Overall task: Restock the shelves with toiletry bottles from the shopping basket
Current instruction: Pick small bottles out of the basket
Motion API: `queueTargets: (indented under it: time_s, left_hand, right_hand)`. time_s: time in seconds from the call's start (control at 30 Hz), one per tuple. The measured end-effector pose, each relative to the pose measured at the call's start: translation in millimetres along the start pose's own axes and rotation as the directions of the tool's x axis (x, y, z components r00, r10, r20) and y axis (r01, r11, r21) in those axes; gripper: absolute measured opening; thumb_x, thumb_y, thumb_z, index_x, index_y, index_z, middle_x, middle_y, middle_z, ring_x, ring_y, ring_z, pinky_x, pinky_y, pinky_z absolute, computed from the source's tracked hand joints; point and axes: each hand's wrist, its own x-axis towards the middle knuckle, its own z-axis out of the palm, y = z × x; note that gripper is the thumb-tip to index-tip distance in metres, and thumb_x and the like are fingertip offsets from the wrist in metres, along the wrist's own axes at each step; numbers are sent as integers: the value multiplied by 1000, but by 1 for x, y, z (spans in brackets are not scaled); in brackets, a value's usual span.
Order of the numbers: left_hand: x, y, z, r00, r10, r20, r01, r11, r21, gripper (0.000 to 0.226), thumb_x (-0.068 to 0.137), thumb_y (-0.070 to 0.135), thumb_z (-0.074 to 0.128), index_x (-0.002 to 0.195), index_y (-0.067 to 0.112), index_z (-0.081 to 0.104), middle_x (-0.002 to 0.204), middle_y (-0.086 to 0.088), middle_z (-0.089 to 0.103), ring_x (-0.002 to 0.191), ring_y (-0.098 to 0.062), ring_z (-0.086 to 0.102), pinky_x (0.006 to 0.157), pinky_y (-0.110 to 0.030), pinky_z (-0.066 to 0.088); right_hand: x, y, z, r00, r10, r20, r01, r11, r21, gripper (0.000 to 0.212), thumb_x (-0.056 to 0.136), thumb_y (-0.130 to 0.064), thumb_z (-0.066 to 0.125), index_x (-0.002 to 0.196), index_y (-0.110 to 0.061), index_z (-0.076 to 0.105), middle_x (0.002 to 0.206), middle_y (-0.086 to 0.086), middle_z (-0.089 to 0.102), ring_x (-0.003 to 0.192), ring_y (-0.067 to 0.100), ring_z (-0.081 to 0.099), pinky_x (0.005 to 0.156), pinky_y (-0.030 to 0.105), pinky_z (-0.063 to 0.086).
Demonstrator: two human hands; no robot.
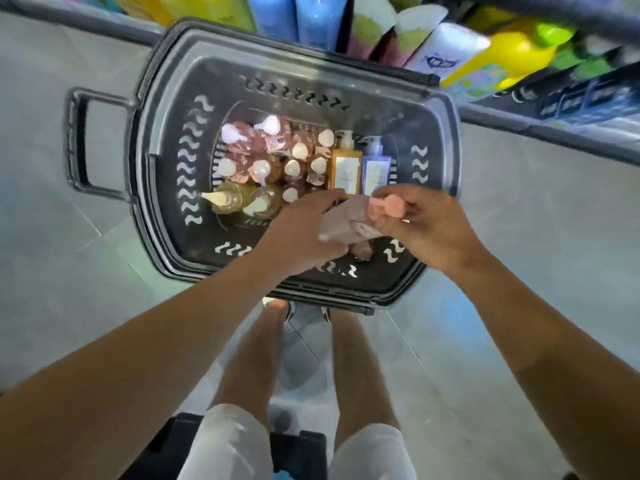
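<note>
Both hands hold one pink bottle (341, 220) just above the near end of the shopping basket (166, 98). The left hand (304, 233) curls round the bottle's body from below and to the left, while the right hand (426, 223) pinches the salmon pump cap (388, 207) between thumb and fingers. The bottle's long axis runs across, base toward the left hand, cap toward the right, tilted a little upward at the cap end. Its body is dusty pink, blurred, with a small label near the neck. Beyond the grip, more bottles stand in the basket; further beyond lies the shelf (519, 129), nearer the right hand, so the lift likely goes forward and rightward.
</note>
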Motion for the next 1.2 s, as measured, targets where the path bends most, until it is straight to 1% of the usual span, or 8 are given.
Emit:
queueTargets:
  time_s: [0.07, 0.17, 0.3, 0.53, 0.87, 1.07, 1.13, 1.2]
  left_hand:
    - [2, 18, -6, 1000, 18, 23, -16, 998, -59, 79, 65, 35, 83, 135, 31, 47, 111, 24, 59, 92, 10, 50, 76, -3, 34]
    - [5, 30, -17, 1000, 24, 9, -24, 1000, -3, 61, 66, 35, 82, 121, 31, 54, 94, 24, 57, 85, 5, 56, 70, -5, 40]
    - [6, 15, -26, 998, -68, -14, 65, 987, -149, 56, 65, 19, 87, 115, 20, 60, 91, 26, 59, 81, 19, 54, 70, 0, 39]
    - [12, -20, -20, 966, -242, -88, 214, 946, -244, 60, 62, 24, 89, 116, 23, 63, 104, 12, 67, 99, -10, 63, 85, -31, 52]
    - [26, -52, 9, 905, -420, -61, 322, 774, -545, 57, 64, 22, 89, 114, 31, 62, 105, 13, 70, 100, -5, 64, 90, -38, 53]
    - [30, -62, 10, 912, -407, -40, 306, 744, -594, 52, 65, 18, 89, 107, 37, 63, 105, 12, 72, 104, -11, 64, 94, -48, 53]
    - [31, -64, 9, 913, -406, -40, 303, 740, -600, 51, 64, 21, 89, 103, 40, 64, 104, 13, 72, 105, -11, 64, 94, -49, 52]
    - [32, -64, 8, 916, -400, -36, 302, 744, -597, 51, 59, 28, 89, 100, 44, 64, 104, 13, 72, 105, -13, 64, 94, -50, 52]
  right_hand:
    - [-3, -19, -15, 998, 4, 63, -15, 982, 187, 16, 82, -32, 77, 97, -37, 71, 94, -13, 71, 92, 9, 67, 81, 33, 55]
    - [-3, -36, -21, 998, 1, 69, -27, 924, 382, 15, 80, -32, 77, 94, -33, 72, 94, -8, 72, 93, 10, 67, 81, 30, 55]
    - [5, -31, -15, 992, 59, 108, -101, 887, 451, 52, 76, -43, 78, 122, -26, 62, 118, -7, 68, 104, 8, 67, 85, 22, 54]
    - [27, 51, 40, 903, 412, 124, -408, 911, -60, 52, 79, -25, 75, 128, -22, 57, 118, -4, 62, 100, 11, 60, 78, 19, 42]
    - [46, 119, 125, 898, 419, 132, -233, 709, -666, 59, 84, -16, 72, 135, -10, 43, 128, 13, 51, 115, 34, 53, 92, 40, 46]
    - [78, 114, 117, 795, 580, 179, -262, 594, -761, 35, 97, -17, 54, 131, -13, 52, 120, 13, 61, 112, 31, 59, 83, 37, 48]
    - [79, 112, 113, 848, 509, 147, -234, 609, -757, 35, 94, -16, 58, 129, -16, 54, 116, 11, 63, 109, 30, 60, 84, 37, 50]
    - [75, 116, 110, 957, 288, 49, -166, 675, -719, 29, 94, -14, 58, 122, -15, 56, 111, 9, 63, 102, 28, 63, 84, 39, 54]
